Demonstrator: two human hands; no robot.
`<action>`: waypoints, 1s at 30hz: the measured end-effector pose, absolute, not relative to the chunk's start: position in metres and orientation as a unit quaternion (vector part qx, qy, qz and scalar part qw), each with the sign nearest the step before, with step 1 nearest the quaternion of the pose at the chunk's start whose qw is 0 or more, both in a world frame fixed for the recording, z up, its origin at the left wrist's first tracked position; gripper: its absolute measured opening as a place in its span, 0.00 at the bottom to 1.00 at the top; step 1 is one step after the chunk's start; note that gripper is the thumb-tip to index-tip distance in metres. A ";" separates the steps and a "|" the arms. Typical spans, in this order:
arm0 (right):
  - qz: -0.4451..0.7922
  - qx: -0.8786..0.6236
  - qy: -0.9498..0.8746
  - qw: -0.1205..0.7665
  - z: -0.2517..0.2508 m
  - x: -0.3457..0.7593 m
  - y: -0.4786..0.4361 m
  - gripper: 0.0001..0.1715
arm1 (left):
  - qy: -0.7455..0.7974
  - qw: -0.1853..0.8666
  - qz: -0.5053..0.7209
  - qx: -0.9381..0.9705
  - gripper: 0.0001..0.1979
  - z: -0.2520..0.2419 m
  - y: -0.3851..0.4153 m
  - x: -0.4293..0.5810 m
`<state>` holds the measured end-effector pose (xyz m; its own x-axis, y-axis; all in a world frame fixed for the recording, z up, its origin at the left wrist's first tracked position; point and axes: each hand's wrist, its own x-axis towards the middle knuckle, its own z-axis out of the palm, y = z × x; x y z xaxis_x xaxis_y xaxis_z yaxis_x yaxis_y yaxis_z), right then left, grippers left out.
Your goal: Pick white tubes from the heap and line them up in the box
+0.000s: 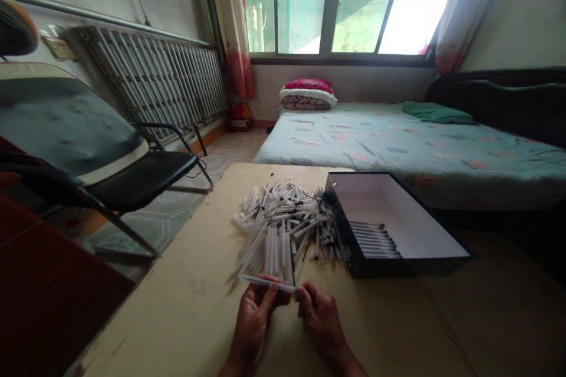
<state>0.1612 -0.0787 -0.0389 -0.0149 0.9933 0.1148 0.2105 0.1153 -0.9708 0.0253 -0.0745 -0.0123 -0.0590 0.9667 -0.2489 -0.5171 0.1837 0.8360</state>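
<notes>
My left hand and my right hand meet near the front of a pale wooden table. Together they hold one thin white pen lying level, the left fingers curled under its middle and the right fingertips pinched at its right end. Just beyond the hands lies a loose heap of white pens with thin dark refills among them. To the right of the heap stands an open dark box with a white inside; several pens lie in a row at its near left corner.
A black folding chair stands left of the table beside a white radiator. A bed with a light patterned sheet lies behind the table under a bright window. A dark red surface sits at the lower left.
</notes>
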 end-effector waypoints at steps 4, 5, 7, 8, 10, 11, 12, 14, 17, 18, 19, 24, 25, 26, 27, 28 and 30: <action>0.422 -0.508 -0.582 0.474 -0.036 0.160 -0.079 0.17 | 0.439 0.630 0.592 0.246 0.11 -0.014 -0.073 0.026; 0.427 -0.502 -0.583 0.476 -0.035 0.159 -0.079 0.15 | 0.441 0.629 0.594 0.238 0.12 -0.013 -0.073 0.026; 0.426 -0.488 -0.590 0.482 -0.033 0.159 -0.079 0.11 | 0.446 0.630 0.595 0.225 0.13 -0.011 -0.073 0.027; 0.421 -0.484 -0.595 0.485 -0.033 0.159 -0.080 0.11 | 0.449 0.630 0.594 0.222 0.13 -0.010 -0.073 0.028; 0.406 -0.484 -0.602 0.489 -0.033 0.159 -0.081 0.12 | 0.454 0.627 0.592 0.224 0.13 -0.008 -0.074 0.028; 0.398 -0.488 -0.602 0.490 -0.034 0.158 -0.082 0.12 | 0.456 0.625 0.590 0.229 0.13 -0.007 -0.074 0.029; 0.396 -0.493 -0.598 0.491 -0.034 0.158 -0.083 0.13 | 0.459 0.622 0.589 0.235 0.13 -0.005 -0.074 0.029; 0.411 -0.499 -0.580 0.496 -0.033 0.158 -0.082 0.15 | 0.460 0.615 0.586 0.258 0.13 -0.002 -0.071 0.030; 0.433 -0.505 -0.548 0.507 -0.026 0.159 -0.070 0.21 | 0.443 0.612 0.578 0.310 0.12 0.006 -0.058 0.033; 0.432 -0.511 -0.540 0.510 -0.022 0.160 -0.064 0.23 | 0.431 0.612 0.578 0.324 0.11 0.008 -0.051 0.035; 0.428 -0.516 -0.535 0.514 -0.019 0.161 -0.056 0.24 | 0.420 0.610 0.582 0.336 0.11 0.010 -0.044 0.037; 0.402 -0.504 -0.546 0.535 -0.016 0.163 -0.026 0.24 | 0.393 0.591 0.627 0.320 0.10 0.006 -0.017 0.043; 0.393 -0.500 -0.556 0.535 -0.019 0.163 -0.024 0.22 | 0.394 0.593 0.628 0.315 0.10 0.003 -0.015 0.042; 0.384 -0.496 -0.571 0.529 -0.022 0.164 -0.024 0.20 | 0.396 0.595 0.626 0.311 0.11 0.001 -0.014 0.041; 0.372 -0.494 -0.588 0.521 -0.026 0.163 -0.025 0.18 | 0.399 0.597 0.625 0.307 0.11 -0.002 -0.014 0.039; 0.358 -0.493 -0.606 0.512 -0.029 0.163 -0.026 0.16 | 0.402 0.597 0.623 0.306 0.11 -0.004 -0.014 0.037; 0.333 -0.498 -0.626 0.499 -0.035 0.163 -0.028 0.13 | 0.403 0.596 0.618 0.318 0.11 -0.007 -0.014 0.033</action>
<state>0.1626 -0.0276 -0.0354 -0.0063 0.9560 0.2934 0.2921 0.2823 -0.9138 0.0332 -0.0142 -0.0070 -0.0869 0.9924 -0.0868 -0.4798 0.0346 0.8767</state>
